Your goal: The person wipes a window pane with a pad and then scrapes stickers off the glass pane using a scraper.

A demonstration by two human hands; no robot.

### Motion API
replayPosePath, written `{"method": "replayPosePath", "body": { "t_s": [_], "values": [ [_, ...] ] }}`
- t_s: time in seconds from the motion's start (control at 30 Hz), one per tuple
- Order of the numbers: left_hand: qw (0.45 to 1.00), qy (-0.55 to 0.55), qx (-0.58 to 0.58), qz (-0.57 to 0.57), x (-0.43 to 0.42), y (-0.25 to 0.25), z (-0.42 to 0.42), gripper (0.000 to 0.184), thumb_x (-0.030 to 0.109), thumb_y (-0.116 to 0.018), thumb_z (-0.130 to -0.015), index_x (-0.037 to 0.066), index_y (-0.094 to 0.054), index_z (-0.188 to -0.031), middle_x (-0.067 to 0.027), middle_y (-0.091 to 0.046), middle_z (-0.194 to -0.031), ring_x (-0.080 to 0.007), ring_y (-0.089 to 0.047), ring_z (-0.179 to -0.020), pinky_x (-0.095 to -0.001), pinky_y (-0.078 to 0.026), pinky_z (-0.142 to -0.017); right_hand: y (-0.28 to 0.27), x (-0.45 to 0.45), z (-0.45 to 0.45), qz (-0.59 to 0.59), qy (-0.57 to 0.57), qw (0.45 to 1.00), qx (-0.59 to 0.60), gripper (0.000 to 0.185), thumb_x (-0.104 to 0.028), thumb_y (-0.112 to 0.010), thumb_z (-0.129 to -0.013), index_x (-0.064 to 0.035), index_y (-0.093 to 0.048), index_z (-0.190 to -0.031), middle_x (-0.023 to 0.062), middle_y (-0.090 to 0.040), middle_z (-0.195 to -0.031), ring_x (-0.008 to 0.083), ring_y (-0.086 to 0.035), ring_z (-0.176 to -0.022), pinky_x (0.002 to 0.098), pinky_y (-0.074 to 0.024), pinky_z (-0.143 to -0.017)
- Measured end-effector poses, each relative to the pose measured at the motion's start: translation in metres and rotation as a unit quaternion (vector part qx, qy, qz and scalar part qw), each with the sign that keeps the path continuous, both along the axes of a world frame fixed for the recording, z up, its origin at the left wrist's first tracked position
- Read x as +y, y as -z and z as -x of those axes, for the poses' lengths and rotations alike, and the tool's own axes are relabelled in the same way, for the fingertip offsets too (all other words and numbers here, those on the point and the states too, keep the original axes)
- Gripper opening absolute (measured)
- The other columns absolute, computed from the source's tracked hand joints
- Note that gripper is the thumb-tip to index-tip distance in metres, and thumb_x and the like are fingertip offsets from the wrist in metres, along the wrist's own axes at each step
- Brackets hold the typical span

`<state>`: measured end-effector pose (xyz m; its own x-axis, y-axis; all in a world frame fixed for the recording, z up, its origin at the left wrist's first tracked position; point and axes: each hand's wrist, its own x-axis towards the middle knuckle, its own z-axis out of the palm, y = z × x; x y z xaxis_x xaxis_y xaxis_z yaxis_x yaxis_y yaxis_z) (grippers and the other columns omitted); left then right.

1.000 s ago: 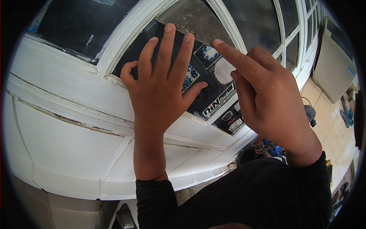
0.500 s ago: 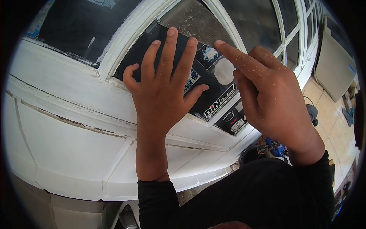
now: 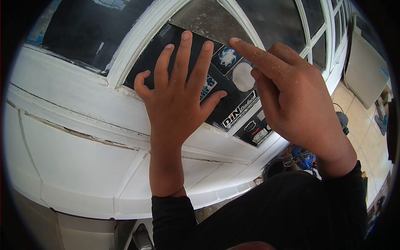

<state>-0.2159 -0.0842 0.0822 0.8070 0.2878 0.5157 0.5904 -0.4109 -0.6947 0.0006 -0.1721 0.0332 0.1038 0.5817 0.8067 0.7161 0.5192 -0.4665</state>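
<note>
My left hand (image 3: 177, 96) lies flat with fingers spread on a black panel (image 3: 146, 56) set in a white wooden frame (image 3: 121, 54). Stickers dot the panel: a blue and white one (image 3: 227, 57), a round whitish patch (image 3: 243, 77) and a strip lettered "DiN" (image 3: 239, 110). Over the panel's right side is my right hand (image 3: 296, 96), its index finger stretched toward the upper edge. Its thumb and other fingers are curled in; whatever they may hold is hidden. Pale dust specks cover its skin.
Dusty glass (image 3: 210, 18) shows above the panel. More white-framed panes (image 3: 271, 25) run to the right. A beige board (image 3: 366, 62) leans beyond them on a tiled floor (image 3: 356, 125). A blue tool-like object (image 3: 303, 157) and a dark bucket-like container (image 3: 273, 170) sit low by my body.
My right hand has shifted slightly up and to the left, its index fingertip now nearer the panel's upper edge. My left hand stays spread in the same place on the panel.
</note>
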Motion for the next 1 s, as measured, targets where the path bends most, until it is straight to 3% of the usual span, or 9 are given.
{"method": "replayPosePath", "body": {
  "t_s": [0.27,1.0],
  "values": [
    [0.998,0.059,-0.036,0.0,0.0038,-0.0013,0.0013,0.094,0.068,-0.077,-0.077,0.027,-0.044,-0.154,-0.0067,-0.041,-0.161,-0.0282,-0.04,-0.141,-0.0546,-0.026,-0.101,0.0025,-0.0011,-0.0002,-0.004,-0.01,1.0,-0.007,0.05,0.006,-0.061,-0.092,-0.0097,-0.063,-0.139,0.0128,-0.058,-0.08,0.0256,-0.058,-0.063,0.0397,-0.0455,-0.058],
    [1.0,0.028,-0.003,0.008,0.0001,0.0009,-0.0016,0.094,0.066,-0.076,-0.079,0.023,-0.042,-0.156,-0.0081,-0.038,-0.165,-0.0273,-0.041,-0.143,-0.0563,-0.025,-0.102,0.0022,0.0027,-0.0012,-0.026,0.009,1.0,0.001,0.048,0.006,-0.061,-0.091,-0.0097,-0.066,-0.136,0.0122,-0.055,-0.077,0.024,-0.056,-0.061,0.0389,-0.0445,-0.057]
  ]
}}
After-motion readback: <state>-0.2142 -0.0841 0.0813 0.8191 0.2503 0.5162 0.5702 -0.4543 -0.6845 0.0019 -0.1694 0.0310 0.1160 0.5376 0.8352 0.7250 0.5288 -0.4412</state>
